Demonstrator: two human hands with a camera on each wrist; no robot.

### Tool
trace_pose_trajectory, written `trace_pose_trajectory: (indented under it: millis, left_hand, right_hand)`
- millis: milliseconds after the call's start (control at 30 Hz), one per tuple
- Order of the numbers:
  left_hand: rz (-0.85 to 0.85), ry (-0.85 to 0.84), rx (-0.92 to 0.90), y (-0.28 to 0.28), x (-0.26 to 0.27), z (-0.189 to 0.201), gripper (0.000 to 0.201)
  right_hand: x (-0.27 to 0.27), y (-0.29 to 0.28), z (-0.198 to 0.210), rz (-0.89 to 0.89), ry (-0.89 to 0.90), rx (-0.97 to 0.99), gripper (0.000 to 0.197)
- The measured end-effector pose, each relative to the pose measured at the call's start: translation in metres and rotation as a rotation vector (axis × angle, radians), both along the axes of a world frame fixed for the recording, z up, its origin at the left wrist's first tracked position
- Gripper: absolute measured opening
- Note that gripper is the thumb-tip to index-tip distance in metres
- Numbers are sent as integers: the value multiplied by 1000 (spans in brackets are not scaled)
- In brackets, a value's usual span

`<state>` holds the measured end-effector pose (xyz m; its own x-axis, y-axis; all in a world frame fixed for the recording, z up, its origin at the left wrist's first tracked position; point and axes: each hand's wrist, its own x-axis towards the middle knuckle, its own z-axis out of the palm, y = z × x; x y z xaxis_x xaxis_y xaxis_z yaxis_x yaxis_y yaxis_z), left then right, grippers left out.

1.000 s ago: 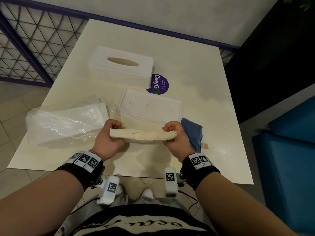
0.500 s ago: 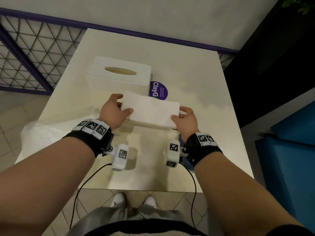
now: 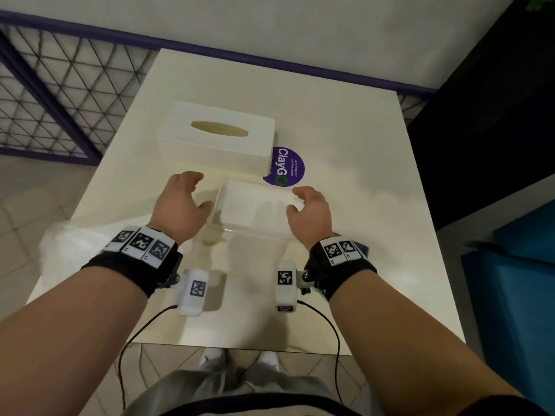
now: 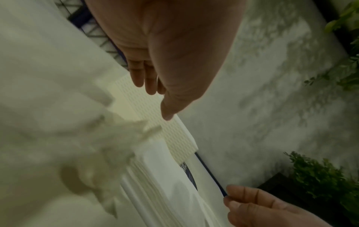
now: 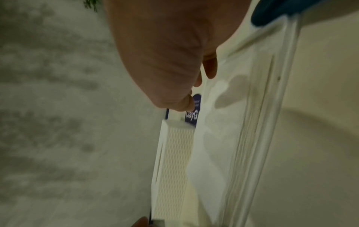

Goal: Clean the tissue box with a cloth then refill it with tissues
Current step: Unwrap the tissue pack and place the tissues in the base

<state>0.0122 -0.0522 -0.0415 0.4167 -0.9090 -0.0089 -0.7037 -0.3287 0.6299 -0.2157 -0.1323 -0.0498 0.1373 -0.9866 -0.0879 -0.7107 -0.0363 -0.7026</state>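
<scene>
The white tissue box cover (image 3: pixel 216 136), with its oval slot facing up, stands at the middle of the table. In front of it a stack of white tissues (image 3: pixel 255 205) lies flat on the box's white base plate (image 3: pixel 255 237). My left hand (image 3: pixel 183 202) hovers just left of the stack with relaxed fingers and holds nothing. My right hand (image 3: pixel 309 208) hovers at the stack's right end, also empty. In the right wrist view, part of the blue cloth (image 5: pixel 272 13) shows beside the base plate.
A crumpled clear plastic wrapper (image 3: pixel 75 244) lies at the table's left front. A purple round sticker (image 3: pixel 286 168) is on the cream table (image 3: pixel 360 175). A purple mesh railing (image 3: pixel 60 100) stands to the left, and a blue seat (image 3: pixel 516 280) to the right.
Both hands carried the tissue stack forward from the near table edge, laid it on the base plate and let go. They now hover on either side of it.
</scene>
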Motion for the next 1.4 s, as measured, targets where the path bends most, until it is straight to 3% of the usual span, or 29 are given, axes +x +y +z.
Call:
trace_pose_trajectory:
  millis: [67, 167, 333, 533, 667, 833, 1000, 1100, 1267, 1400]
  left_hand:
    - [20, -47, 56, 18, 17, 5, 72]
    - [8, -163, 290, 47, 40, 11, 108]
    - [-138, -302, 615, 88, 70, -1, 150]
    - [-143, -403, 579, 111, 74, -16, 144]
    - [-82, -399, 537, 123, 75, -21, 138]
    - [23, -368, 540, 138, 84, -25, 137]
    - [71, -347, 501, 149, 85, -27, 135]
    - [118, -319, 485, 150, 85, -30, 135]
    - [179, -284, 466, 154, 84, -31, 134]
    - [184, -271, 450, 156, 84, -33, 133]
  right_hand:
    - [21, 6, 4, 90, -21, -31, 34]
    - [59, 16, 8, 239, -19, -17, 29]
    - [120, 35, 10, 552, 172, 30, 31]
    - [174, 48, 11, 852, 530, 79, 53]
    - [195, 57, 13, 881, 688, 114, 59]
    - [210, 63, 18, 846, 644, 178, 56]
    - [221, 74, 29, 891, 543, 35, 35]
    - [224, 77, 37, 920, 485, 12, 32]
    - [220, 79, 42, 866, 363, 179, 45]
    - [219, 77, 36, 793, 401, 347, 34]
